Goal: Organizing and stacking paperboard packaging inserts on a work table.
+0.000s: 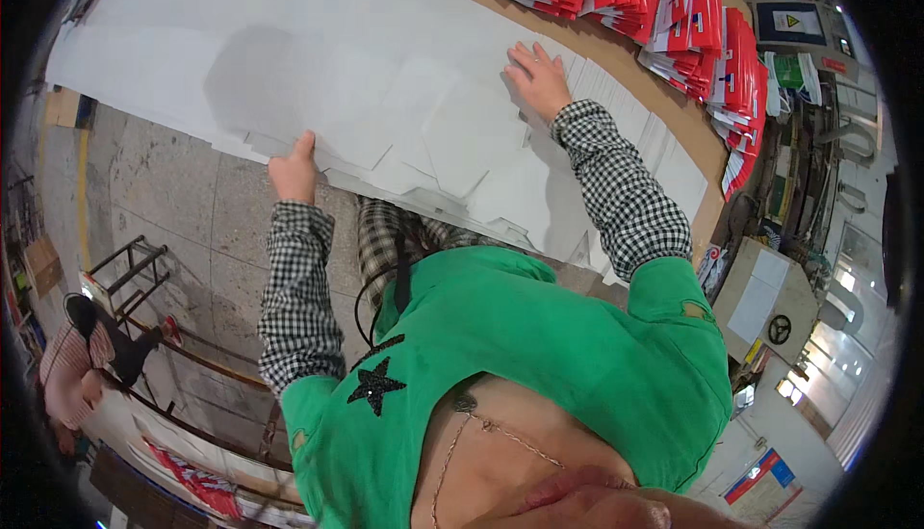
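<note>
Overlapping white paper sheets (385, 43) cover the long table in front of me, some with cut, angled edges near my body. At their near edge my left hand (294, 171) is closed, its thumb on top and its other fingers curled at or under the edge, partly hidden. Farther off and to the right, my right hand (541, 79) lies on the sheets with fingers stretched out, holding nothing. Beside it, a fanned row of sheet edges (635, 134) runs along the right side.
Stacks of red-and-white printed folded pieces (664, 9) line the brown far edge (714, 149) of the table. A machine with a black handwheel (779, 329) stands at the right. On the left are a metal frame (130, 274) and another person (72, 375) in a striped top.
</note>
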Motion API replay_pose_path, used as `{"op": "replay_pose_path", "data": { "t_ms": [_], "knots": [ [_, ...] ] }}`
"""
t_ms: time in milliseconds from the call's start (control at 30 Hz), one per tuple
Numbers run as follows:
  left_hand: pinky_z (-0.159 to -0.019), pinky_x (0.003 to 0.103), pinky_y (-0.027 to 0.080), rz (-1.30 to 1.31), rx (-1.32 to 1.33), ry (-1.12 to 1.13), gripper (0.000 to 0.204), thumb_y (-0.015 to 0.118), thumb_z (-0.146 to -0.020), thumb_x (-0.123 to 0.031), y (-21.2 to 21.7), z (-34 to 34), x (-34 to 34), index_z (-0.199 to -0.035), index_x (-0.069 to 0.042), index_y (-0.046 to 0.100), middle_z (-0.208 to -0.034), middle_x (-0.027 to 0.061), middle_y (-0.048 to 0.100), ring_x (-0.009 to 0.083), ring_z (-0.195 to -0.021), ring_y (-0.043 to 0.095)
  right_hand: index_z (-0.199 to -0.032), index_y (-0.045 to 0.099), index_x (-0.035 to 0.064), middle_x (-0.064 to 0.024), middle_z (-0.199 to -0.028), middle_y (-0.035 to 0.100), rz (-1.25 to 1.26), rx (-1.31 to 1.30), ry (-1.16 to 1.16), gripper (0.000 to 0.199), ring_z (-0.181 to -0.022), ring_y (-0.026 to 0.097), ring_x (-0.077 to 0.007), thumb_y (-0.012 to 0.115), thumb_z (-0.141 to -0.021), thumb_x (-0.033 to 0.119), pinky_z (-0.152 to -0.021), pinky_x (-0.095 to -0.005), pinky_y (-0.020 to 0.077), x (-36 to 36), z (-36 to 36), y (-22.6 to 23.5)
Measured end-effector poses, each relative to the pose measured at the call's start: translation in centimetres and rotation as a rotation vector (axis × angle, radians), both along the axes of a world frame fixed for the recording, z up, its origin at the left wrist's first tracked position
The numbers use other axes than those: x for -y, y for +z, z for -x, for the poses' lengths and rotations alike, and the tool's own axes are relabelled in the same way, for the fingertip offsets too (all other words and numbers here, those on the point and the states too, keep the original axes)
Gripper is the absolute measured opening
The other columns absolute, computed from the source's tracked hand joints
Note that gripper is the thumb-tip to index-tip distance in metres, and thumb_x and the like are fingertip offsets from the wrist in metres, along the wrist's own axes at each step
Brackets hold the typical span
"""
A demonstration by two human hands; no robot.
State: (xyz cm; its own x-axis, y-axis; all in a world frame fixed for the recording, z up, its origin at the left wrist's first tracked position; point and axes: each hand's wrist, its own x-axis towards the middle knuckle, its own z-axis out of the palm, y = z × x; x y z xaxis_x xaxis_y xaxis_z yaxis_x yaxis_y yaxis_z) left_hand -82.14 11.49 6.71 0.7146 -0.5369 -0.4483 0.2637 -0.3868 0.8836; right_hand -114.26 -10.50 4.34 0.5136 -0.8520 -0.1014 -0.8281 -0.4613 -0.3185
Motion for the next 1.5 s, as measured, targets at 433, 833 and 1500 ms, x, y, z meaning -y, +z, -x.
{"op": "replay_pose_path", "data": {
  "t_ms": [433,833,1500],
  "knots": [
    [-0.073,0.032,0.045,0.259,-0.296,0.073,0.038,0.069,-0.072,-0.012,-0.5,-1.0,-1.2,-0.101,0.007,0.053,-0.095,0.0119,0.058,0.0181,-0.088,0.055,-0.104,0.054,-0.0002,-0.0249,-0.106,0.054,0.066,-0.277,-0.329,0.053,-0.102,0.048,-0.0402,0.041,-0.085,0.047,-0.09,-0.0451,0.036,5.0,12.0,-1.2],
    [-0.071,0.031,0.047,0.351,-0.022,0.031,0.031,0.062,-0.079,-0.016,1.1,0.6,-1.1,-0.088,0.013,0.058,-0.083,0.0132,0.062,0.0239,-0.079,0.06,-0.101,0.052,-0.0006,-0.0228,-0.106,0.052,0.209,-0.238,-0.379,0.051,-0.103,0.045,-0.0386,0.049,-0.081,0.047,-0.088,-0.047,0.0356,2.7,11.9,-0.9],
    [-0.066,0.036,0.049,0.037,0.018,0.016,0.037,0.065,-0.076,-0.021,0.7,1.5,-1.5,-0.094,0.011,0.055,-0.088,0.0183,0.062,0.0235,-0.078,0.061,-0.097,0.056,-0.0036,-0.022,-0.096,0.057,0.364,0.002,-0.339,0.039,-0.091,0.052,-0.0361,0.048,-0.085,0.033,-0.082,-0.0447,0.0392,3.7,6.7,0.6]
  ]
}}
